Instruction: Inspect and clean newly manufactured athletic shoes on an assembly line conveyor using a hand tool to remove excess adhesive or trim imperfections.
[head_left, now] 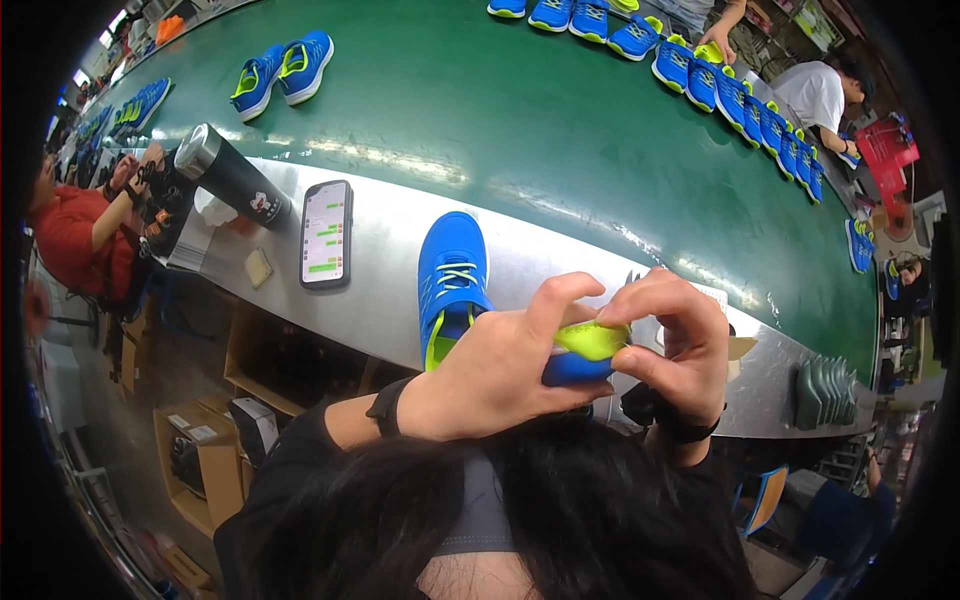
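Note:
My left hand [480, 375] is wrapped round a blue sneaker [580, 368] with lime-green lining, held up close to me above the near edge of the metal ledge. My right hand [680, 335] pinches the lime padded collar of that sneaker between thumb and fingers. Most of the held shoe is hidden behind my left hand. A second blue sneaker [452, 250], with pale yellow laces and a blue strap, stands on the metal ledge just beyond my left hand, toe pointing away. My left hand and wrist cover part of its heel end.
On the metal ledge [385, 255] lie a phone [326, 235], a black tumbler [245, 185] and a small yellowish block [258, 268]. Blue sneakers [735, 100] line the green belt [440, 90]; curved greenish pieces [825, 392] stack at right. Co-workers in red [85, 240] and white [808, 95] sit nearby.

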The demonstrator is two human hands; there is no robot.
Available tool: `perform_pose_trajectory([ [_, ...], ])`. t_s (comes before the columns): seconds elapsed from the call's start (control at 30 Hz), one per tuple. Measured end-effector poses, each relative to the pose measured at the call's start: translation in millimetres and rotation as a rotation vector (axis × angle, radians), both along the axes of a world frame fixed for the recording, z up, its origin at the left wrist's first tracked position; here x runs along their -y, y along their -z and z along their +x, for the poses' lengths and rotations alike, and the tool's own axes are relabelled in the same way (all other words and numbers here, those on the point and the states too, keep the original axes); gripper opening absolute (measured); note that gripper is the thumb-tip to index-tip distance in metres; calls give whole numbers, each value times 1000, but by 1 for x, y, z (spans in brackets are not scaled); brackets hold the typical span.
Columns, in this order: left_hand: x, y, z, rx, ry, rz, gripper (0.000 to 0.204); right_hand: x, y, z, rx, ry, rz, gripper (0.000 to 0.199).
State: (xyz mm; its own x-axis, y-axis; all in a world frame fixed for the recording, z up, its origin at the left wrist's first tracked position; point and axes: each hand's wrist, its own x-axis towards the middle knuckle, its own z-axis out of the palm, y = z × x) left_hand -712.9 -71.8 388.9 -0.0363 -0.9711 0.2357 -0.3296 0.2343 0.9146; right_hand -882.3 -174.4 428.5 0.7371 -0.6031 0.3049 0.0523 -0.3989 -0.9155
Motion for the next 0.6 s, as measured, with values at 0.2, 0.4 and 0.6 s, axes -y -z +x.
perform_pose_trajectory([
  [0.2,1,-3,-10,19,4,-100,81,12,-19,-7,-108,-119,-74,16],
  [0.4,1,-5,-16,16,25,-109,81,27,-38,-5,-261,-254,-108,14],
  [0.6,0,-8,-21,15,29,-69,85,30,-51,-4,-410,-342,-349,17],
])
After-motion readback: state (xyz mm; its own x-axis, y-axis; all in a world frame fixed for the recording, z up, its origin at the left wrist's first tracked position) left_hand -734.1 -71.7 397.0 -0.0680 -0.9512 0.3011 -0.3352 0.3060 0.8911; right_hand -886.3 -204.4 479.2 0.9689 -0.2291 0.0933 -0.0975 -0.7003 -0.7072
